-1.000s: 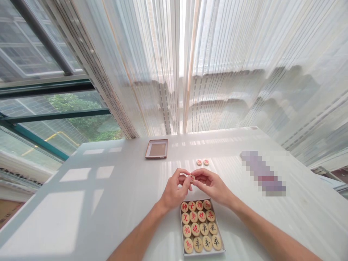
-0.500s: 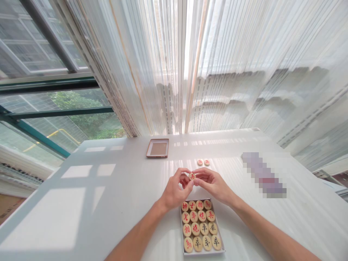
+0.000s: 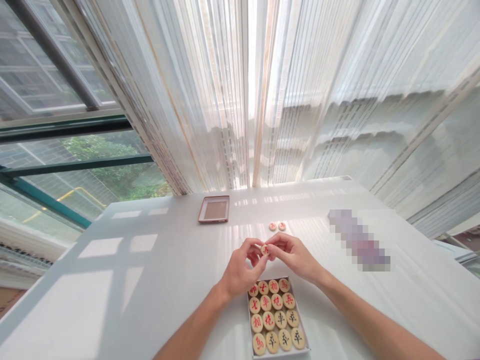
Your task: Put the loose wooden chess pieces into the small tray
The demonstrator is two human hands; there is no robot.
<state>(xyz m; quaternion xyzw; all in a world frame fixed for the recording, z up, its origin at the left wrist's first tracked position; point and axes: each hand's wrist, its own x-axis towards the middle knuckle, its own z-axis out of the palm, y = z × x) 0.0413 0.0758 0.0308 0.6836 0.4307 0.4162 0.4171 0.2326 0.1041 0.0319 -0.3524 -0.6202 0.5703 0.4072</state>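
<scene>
My left hand (image 3: 240,267) and my right hand (image 3: 294,255) meet above the white table (image 3: 150,270), both pinching one round wooden chess piece (image 3: 264,249) with a red character, its face turned toward me. Just below my hands lies a white box (image 3: 278,316) filled with several round pieces marked in red and black. Two more pieces (image 3: 277,226) with red marks lie side by side on the table beyond my hands.
A brown box lid (image 3: 214,209) lies open side up near the far edge. A blurred-out patch (image 3: 359,240) covers something on the right of the table. Sheer white curtains (image 3: 300,90) hang behind, with a window (image 3: 56,125) at the left.
The piece between my fingers has been turned slightly; the hands stay together over the box. The camera view has shifted a little.
</scene>
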